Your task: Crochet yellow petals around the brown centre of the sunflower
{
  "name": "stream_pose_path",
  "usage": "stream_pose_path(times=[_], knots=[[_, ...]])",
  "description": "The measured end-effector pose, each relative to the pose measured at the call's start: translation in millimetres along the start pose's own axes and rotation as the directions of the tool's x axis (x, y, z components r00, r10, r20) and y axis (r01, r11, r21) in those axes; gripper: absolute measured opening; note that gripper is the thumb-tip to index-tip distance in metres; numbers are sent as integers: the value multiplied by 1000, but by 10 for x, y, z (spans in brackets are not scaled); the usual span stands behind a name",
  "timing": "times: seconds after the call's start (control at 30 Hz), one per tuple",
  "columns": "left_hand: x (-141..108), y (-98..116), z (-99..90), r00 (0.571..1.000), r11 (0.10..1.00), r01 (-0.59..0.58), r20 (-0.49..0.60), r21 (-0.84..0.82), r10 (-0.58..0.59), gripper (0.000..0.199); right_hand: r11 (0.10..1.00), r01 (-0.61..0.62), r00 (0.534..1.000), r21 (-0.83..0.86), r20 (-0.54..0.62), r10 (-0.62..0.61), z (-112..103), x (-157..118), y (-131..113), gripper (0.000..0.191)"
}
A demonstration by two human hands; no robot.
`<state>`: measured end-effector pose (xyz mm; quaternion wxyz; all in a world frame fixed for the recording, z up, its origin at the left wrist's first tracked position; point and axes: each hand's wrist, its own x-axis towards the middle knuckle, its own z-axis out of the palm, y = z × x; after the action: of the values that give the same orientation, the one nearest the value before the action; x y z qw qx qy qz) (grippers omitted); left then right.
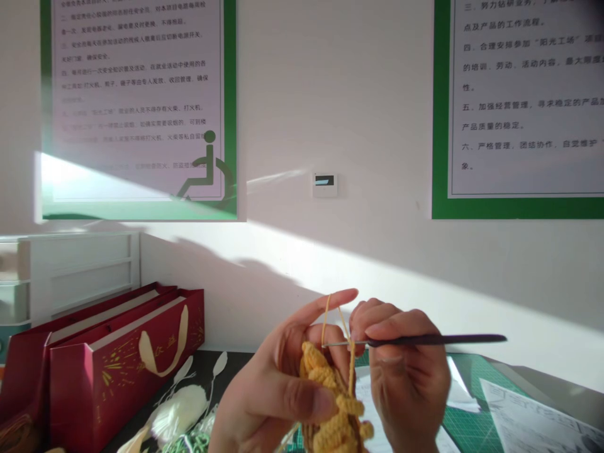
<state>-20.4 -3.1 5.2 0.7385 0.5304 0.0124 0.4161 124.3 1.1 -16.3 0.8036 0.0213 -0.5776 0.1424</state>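
My left hand (283,384) is closed round a piece of yellow crochet work (337,402), thumb pressed on its front. Its index finger points out to the right with a strand of yellow yarn (326,314) looped over it. In my right hand (408,371) a crochet hook (438,340) with a dark handle lies nearly level, pinched between thumb and fingers. The hook's thin metal tip points left, close to the yarn beneath the raised finger. A yellow strand runs from the hook down to the crochet work, whose lower end is cut off by the frame.
Red gift bags (127,371) with cream handles stand at the left beside a white drawer unit (89,270). White and green yarn (182,415) lies near them. Printed papers (533,415) rest on a green cutting mat (476,371). Green-edged posters (231,113) hang on the wall behind.
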Motion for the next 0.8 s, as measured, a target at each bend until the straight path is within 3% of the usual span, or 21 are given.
stream_pose_path(times=[0.17, 0.3, 0.43, 0.5, 0.57, 0.63, 0.67, 0.73, 0.8], knots=[[9, 15, -65, 992, 994, -63, 108, -86, 73, 83, 961, -212, 965, 176, -116, 234, -28, 64, -109, 22], [40, 33, -88, 989, 993, -47, 137, -111, 63, 78, 851, -419, 888, 317, -54, 457, -8, 123, -162, 29], [24, 61, -29, 991, 986, -137, 8, 99, 136, 68, 748, -568, 805, 344, 41, 592, 36, 122, -131, 36], [-4, 55, 27, 976, 959, -168, -95, 229, 194, 70, 779, -566, 817, 269, 59, 574, 30, 103, -98, 33], [-33, 30, 86, 964, 938, -166, -149, 304, 219, 75, 873, -471, 882, 127, 46, 469, -3, 85, -75, 23], [-55, -2, 138, 958, 924, -168, -164, 343, 235, 77, 962, -245, 968, -123, 28, 250, -58, 79, -71, 12], [-60, -16, 159, 954, 918, -174, -168, 356, 247, 77, 957, -81, 993, -278, 59, 102, -90, 81, -75, 13], [-58, -35, 184, 952, 919, -179, -176, 351, 252, 74, 819, 244, 967, -519, 194, -165, -148, 91, -85, 26], [-38, -35, 178, 969, 953, -143, -157, 268, 190, 72, 685, 440, 898, -581, 309, -315, -181, 95, -83, 37]])
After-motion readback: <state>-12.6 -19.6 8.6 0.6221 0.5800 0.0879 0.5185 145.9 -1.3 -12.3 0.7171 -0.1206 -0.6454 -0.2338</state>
